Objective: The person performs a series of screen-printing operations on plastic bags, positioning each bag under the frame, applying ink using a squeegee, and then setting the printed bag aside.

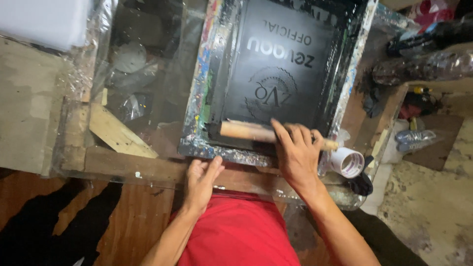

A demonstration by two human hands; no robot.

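A screen-printing frame (199, 83) with paint-spattered edges and a dark mesh lies flat in front of me. Across its near end rests a squeegee with a round wooden handle (246, 131). My right hand (297, 152) is closed over the right part of that handle. My left hand (203, 178) lies flat with fingers apart on the wooden ledge just below the frame's near edge, holding nothing. My red shirt (236, 231) fills the bottom middle.
A small white pot (348, 163) lies on its side right of the squeegee. Clear plastic sheeting (123, 74) and a wooden brace (116, 133) sit left of the frame. Plastic bottles (423, 66) lie at the upper right, with rough ground beyond.
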